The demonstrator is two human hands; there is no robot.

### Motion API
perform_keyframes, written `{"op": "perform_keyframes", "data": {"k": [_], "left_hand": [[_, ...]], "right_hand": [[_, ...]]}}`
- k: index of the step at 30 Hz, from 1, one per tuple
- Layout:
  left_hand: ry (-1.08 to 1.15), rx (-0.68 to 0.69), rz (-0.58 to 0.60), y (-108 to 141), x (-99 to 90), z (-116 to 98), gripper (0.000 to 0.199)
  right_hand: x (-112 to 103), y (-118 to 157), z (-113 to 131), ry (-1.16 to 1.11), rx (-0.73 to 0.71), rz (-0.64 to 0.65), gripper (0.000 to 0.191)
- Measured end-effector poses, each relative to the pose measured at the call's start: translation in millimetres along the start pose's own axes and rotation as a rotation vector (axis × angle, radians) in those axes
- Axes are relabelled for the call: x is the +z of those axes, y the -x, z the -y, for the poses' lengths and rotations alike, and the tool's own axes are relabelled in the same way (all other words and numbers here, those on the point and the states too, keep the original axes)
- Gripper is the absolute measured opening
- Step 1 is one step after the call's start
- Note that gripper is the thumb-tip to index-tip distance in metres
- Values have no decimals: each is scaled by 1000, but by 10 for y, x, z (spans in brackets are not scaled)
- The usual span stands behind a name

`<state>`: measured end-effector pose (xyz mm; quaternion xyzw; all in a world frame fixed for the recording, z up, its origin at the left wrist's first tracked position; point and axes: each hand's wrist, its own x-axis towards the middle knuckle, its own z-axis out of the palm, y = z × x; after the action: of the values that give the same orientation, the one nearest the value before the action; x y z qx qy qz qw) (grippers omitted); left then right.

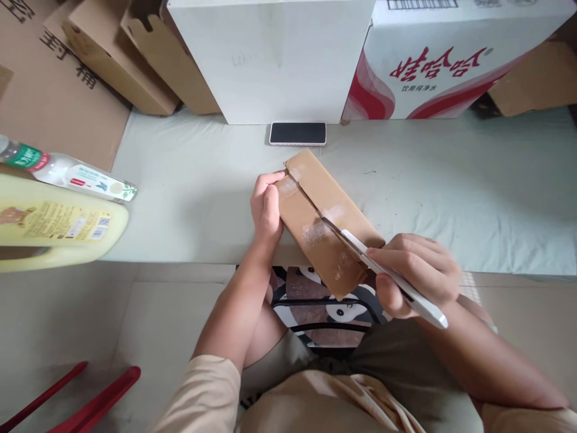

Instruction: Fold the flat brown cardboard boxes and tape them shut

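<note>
A small brown cardboard box (311, 210) lies tilted over the front edge of the covered table, with clear tape and a long seam across its top. My left hand (267, 204) grips the box at its left end, thumb and fingers closed on it. In my right hand (417, 273) is a white utility knife (383, 270), held like a pen. Its dark blade rests at the seam near the middle of the box. Part of the box's near end is hidden behind the knife and my right hand.
Behind the box lies a phone (297, 133) before a large white box (274, 60) and a red-and-white carton (419, 66). To the left are a clear bottle (81, 174), a yellow jug (58, 222) and brown cartons (117, 54). The table's front edge is close.
</note>
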<state>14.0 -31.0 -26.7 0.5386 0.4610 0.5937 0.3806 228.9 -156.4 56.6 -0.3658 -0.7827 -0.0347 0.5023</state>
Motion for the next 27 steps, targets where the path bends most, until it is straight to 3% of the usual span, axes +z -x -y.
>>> {"op": "perform_keyframes", "data": {"k": [11,16,21,27], "left_hand": [[-13,-29,-29,10,37,9,50],[-37,-7,-13,13,23,23,48],[-73,16,19,14,-14,28,43],[-104,42,29,19,-18,49,51]], "right_hand": [[90,237,25,61,-9,44,16],[74,220,14,85,3,46,18],[-44,86,36,26,-29,-31,14],[-271,19,91,-80,-72,31,19]]}}
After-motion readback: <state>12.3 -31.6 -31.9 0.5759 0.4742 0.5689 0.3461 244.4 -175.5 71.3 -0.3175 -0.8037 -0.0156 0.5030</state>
